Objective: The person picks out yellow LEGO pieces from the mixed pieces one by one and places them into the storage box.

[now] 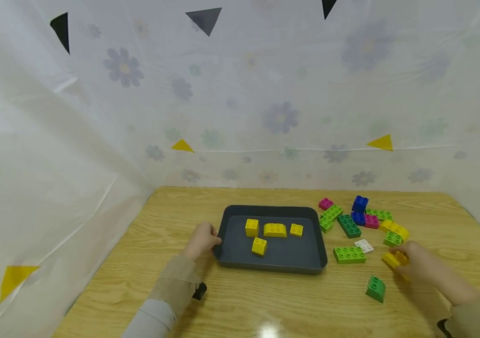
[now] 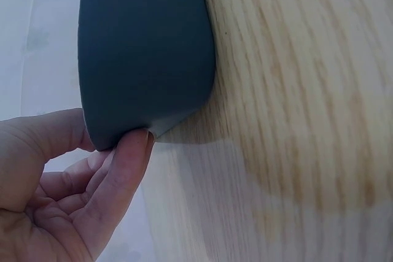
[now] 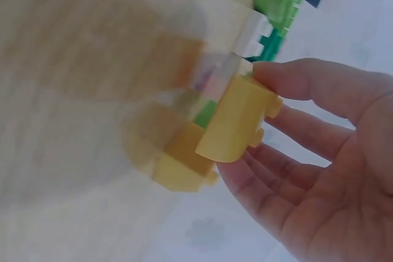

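A dark grey tray (image 1: pixel 271 268) holds several yellow bricks, among them a curved one (image 1: pixel 275 230). At its left end my left hand (image 1: pixel 203 240) pinches the rim between thumb and fingers; the left wrist view shows this hand (image 2: pixel 80 182) on the tray's corner (image 2: pixel 147 47). On the right, my right hand (image 1: pixel 423 270) is at yellow bricks (image 1: pixel 393 261). In the right wrist view the right hand (image 3: pixel 307 151) pinches a curved yellow brick (image 3: pixel 236 118) between thumb and fingers, with another yellow brick (image 3: pixel 181 167) beyond it.
Right of the tray lie a light green brick (image 1: pixel 349 255), a white brick (image 1: pixel 364 245), a dark green brick (image 1: pixel 348 226), blue bricks (image 1: pixel 360 203) and pink ones (image 1: pixel 371 221). A green curved brick (image 1: pixel 376 288) lies nearer the front. Patterned sheeting (image 1: pixel 265 94) hangs behind the table.
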Demonstrator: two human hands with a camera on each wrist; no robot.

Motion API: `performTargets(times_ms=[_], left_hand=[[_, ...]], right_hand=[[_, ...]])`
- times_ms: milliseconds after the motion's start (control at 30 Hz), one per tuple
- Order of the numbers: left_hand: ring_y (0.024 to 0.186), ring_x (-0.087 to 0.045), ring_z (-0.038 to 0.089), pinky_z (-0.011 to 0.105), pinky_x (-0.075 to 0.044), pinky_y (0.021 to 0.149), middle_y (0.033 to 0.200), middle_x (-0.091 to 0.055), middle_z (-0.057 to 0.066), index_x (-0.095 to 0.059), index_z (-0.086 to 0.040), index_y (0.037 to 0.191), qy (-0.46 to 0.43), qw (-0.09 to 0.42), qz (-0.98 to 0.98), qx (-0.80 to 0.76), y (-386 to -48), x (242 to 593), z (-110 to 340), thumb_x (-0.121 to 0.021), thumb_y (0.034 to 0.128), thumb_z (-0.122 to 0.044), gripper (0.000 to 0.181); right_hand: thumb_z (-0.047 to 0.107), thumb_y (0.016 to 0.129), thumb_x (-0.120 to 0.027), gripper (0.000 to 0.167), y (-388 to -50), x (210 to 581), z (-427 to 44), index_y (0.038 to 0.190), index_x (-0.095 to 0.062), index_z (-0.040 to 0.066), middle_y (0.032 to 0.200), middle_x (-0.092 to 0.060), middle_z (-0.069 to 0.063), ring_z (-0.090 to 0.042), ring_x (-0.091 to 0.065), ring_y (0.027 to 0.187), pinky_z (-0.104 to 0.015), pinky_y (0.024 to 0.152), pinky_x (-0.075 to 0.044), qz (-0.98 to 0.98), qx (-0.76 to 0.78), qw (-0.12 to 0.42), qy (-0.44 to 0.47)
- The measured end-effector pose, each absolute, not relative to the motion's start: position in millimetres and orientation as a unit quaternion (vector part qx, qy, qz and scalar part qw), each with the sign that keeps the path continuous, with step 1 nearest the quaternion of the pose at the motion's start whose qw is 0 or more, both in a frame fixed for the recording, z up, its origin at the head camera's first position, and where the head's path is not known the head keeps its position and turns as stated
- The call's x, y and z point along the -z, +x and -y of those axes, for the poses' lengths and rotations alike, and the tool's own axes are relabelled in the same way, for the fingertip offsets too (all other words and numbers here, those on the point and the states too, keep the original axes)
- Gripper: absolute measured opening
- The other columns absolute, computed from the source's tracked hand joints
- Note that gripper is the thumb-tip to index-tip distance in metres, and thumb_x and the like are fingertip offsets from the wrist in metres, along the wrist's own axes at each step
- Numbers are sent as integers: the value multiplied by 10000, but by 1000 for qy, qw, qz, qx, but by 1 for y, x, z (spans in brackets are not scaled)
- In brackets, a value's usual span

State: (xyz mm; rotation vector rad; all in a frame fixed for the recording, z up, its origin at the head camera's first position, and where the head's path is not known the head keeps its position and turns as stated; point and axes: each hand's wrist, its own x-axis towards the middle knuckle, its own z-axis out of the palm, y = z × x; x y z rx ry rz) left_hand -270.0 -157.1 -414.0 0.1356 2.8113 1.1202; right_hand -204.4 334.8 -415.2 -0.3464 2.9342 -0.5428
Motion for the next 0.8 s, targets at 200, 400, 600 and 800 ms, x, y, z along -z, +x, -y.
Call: performTargets(times_ms=[200, 400, 600, 800], left_hand=[[392, -357, 113, 234, -355, 452, 452, -254, -24, -335, -123, 499, 46, 56, -926, -369, -270, 414, 158, -630, 804, 25, 450], [390, -364, 109, 228, -349, 445, 451, -258, -27, -334, -125, 497, 48, 55, -928, -365, -270, 414, 157, -633, 802, 21, 452], [389, -418, 114, 228, -367, 436, 446, -293, -23, -355, -118, 500, 49, 53, -930, -361, -271, 416, 157, -636, 796, 23, 433], [394, -412, 109, 228, -372, 433, 457, -307, -24, -364, -112, 507, 49, 49, -928, -366, -271, 416, 157, -634, 786, 36, 415]], right_hand=[[-24, 696, -698, 354, -208, 392, -326, 1000, -577, -161, 871, -591, -235, -272, -555, 735, -371, 583, -477, -974, 169, 33, -147], [-26, 708, -692, 370, -213, 375, -311, 1033, -572, -153, 908, -586, -259, -297, -568, 743, -378, 581, -481, -973, 163, -4, -163], [-8, 747, -663, 364, -219, 360, -294, 1078, -568, -128, 983, -581, -289, -276, -584, 750, -374, 592, -488, -971, 160, 3, -178], [13, 777, -656, 375, -227, 347, -270, 1116, -555, -112, 1011, -576, -275, -322, -585, 812, -406, 637, -494, -969, 151, 5, -195]])
